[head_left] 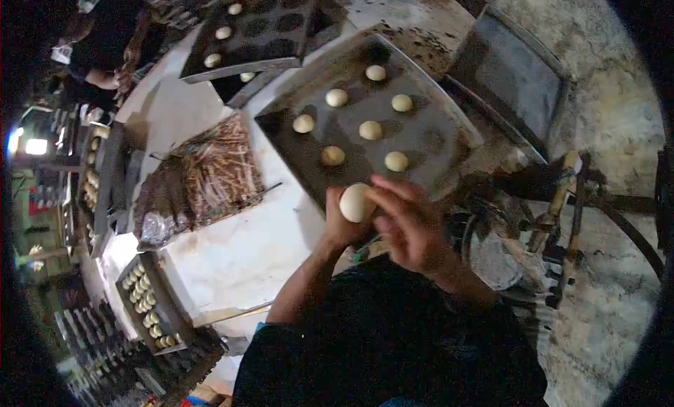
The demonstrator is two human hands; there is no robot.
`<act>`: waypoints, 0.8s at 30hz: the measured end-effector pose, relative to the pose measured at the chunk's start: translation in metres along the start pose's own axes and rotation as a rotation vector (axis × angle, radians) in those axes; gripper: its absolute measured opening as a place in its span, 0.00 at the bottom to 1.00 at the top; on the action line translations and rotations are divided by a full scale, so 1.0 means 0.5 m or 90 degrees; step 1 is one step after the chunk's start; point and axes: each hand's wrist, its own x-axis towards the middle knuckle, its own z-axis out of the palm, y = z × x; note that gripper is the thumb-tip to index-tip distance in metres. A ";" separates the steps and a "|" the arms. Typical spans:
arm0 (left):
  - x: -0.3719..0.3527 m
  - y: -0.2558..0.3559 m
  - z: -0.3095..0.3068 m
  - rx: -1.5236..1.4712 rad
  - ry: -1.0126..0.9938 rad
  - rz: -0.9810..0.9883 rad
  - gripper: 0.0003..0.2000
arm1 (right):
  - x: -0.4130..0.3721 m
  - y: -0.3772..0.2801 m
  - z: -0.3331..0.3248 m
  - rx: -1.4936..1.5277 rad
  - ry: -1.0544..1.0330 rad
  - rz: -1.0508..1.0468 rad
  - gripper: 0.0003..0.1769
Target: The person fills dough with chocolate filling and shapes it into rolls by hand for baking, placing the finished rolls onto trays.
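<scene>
A pale, smooth dough ball [357,202] sits in my left hand [338,228], whose fingers are largely hidden behind it. My right hand [413,228] is at the ball's right side, fingers apart and slightly blurred, with the fingertips at or very near its surface. Just beyond both hands lies a dark metal baking tray [439,102] with several dough balls spaced out on it. The closest ones are a browner ball [333,156] and a paler ball [396,161].
Another tray [263,64] with dough balls stands at the back. A bundle of thin sticks [221,161] lies on the white table [239,245]. Filled trays [168,302] are at the left. An upright tray [512,70] leans by the wall. A person [112,49] stands across the table.
</scene>
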 end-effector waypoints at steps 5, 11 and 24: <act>0.023 -0.126 0.034 -0.142 -0.232 -0.150 0.13 | -0.031 0.120 0.041 -0.019 -0.024 -0.075 0.15; 0.011 -0.058 -0.045 0.030 -0.155 -0.045 0.24 | -0.003 0.378 -0.003 0.000 0.013 0.329 0.19; -0.415 -0.104 -0.397 -0.061 0.496 0.013 0.09 | 0.029 0.358 0.078 -0.477 -0.115 0.148 0.37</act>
